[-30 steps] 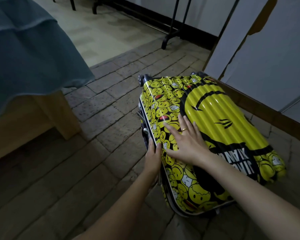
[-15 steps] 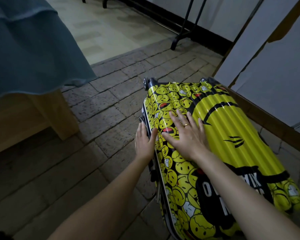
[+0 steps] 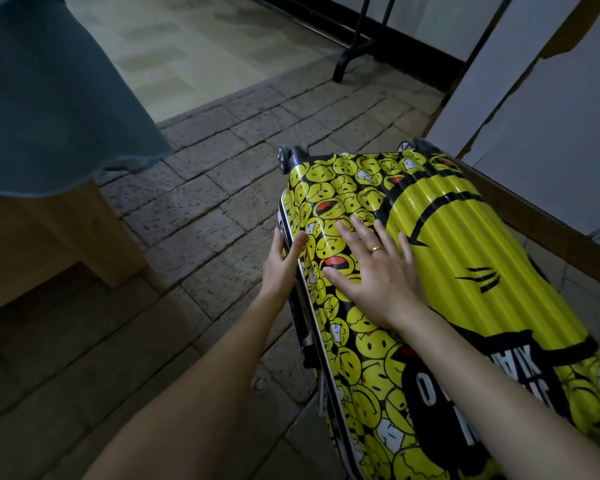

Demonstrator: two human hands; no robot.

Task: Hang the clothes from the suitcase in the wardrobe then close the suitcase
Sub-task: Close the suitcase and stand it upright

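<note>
Bedroom: covered bed (image 3: 49,98), wardrobe (image 3: 551,116), suitcase (image 3: 447,254).

Hard-shell suitcase (image 3: 440,271), glossy yellow with ribs, covered in black-outlined smiley faces plus one huge smiley and some white lettering. It's lying flat on the floor with the lid down, right under the right hand (image 3: 378,271), wheels at the end past the fingertips.

Left hand (image 3: 280,263) slides along the suitcase (image 3: 444,271) left edge seam, from near the middle toward the far wheeled end, thumb now over the rim. Right hand (image 3: 378,275) shifts farther up the lid, flat, fingers spread.
</note>
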